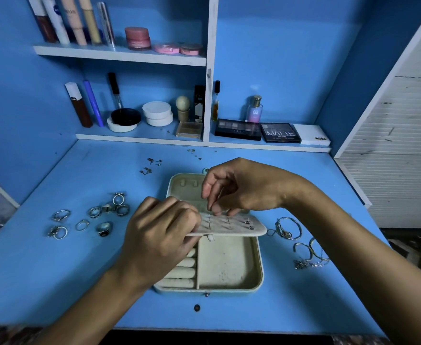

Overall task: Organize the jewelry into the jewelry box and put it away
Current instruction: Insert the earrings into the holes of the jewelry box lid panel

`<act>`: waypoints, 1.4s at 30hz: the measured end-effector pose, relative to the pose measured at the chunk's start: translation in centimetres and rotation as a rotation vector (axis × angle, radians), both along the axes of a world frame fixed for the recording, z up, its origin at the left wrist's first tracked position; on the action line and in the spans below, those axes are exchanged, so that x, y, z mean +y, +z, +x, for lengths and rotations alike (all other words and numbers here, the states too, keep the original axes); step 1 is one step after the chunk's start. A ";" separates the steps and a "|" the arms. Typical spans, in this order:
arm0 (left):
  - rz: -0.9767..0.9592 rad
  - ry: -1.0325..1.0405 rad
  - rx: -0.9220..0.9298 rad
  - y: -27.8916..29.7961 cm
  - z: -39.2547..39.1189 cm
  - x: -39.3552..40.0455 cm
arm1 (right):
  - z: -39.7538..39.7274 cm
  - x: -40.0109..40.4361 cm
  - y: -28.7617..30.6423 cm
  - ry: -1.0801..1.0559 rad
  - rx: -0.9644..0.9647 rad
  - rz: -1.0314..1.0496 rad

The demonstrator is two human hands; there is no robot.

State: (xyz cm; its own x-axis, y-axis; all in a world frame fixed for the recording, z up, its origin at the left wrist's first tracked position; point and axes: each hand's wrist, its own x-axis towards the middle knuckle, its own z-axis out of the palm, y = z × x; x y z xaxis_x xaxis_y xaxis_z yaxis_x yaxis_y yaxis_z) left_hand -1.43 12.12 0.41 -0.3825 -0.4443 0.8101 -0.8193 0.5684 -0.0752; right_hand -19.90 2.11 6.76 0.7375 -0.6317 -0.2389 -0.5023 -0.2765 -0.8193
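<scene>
Two hands on the earring panel. Your right hand (239,188) hovers over its top edge, thumb and forefinger fingers (210,202) pinched on a thin earring post (209,216) that stands on the panel's left part. Your left hand (159,232) grips the earring panel (231,226) at its left end, fingers curled over the top, thumb side hidden underneath; the panel is lifted, tilted above the tray.

A few more studs (248,222) sit in the panel just right of your right fingers.

Below both hands: the jewelry box (259,270), cream, open flat on the desk (55,282). Ring rolls (182,270) show under your left wrist, a bare compartment beside them to the right. Box lid (179,183) lies behind your right hand, with small hooks along its inner top.

Left of your left hand, well apart: a scatter of silver rings (92,215) on the desk, one with a dark stone nearest you.

Right of your right wrist: bangles and chains (301,242), tangled, near the box's right wall.

Beyond your fingers, toward the shelf: loose small earrings (152,165) in a few clusters.

Small dark round bit (197,307) on the desk just in front of the box clasp; can't tell what it is.

Shelves (119,54) behind carry cosmetics and eyeshadow palettes (259,131).
</scene>
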 end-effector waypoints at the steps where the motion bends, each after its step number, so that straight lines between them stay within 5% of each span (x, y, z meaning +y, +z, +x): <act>1: -0.001 0.000 -0.001 0.0 0.0 0.0 | 0.1 0.0 0.1 0.005 0.008 -0.004; 42: -0.006 0.013 -0.001 -0.2 0.1 -0.1 | 0.8 -0.3 0.3 0.082 0.094 -0.047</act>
State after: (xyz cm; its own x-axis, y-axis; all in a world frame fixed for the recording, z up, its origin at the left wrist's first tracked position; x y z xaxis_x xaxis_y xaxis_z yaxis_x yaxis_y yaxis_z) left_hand -1.37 12.03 0.26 -0.3774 -0.4449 0.8122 -0.8268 0.5569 -0.0792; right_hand -19.10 1.82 7.09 0.7630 -0.5822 -0.2810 -0.5502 -0.3565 -0.7552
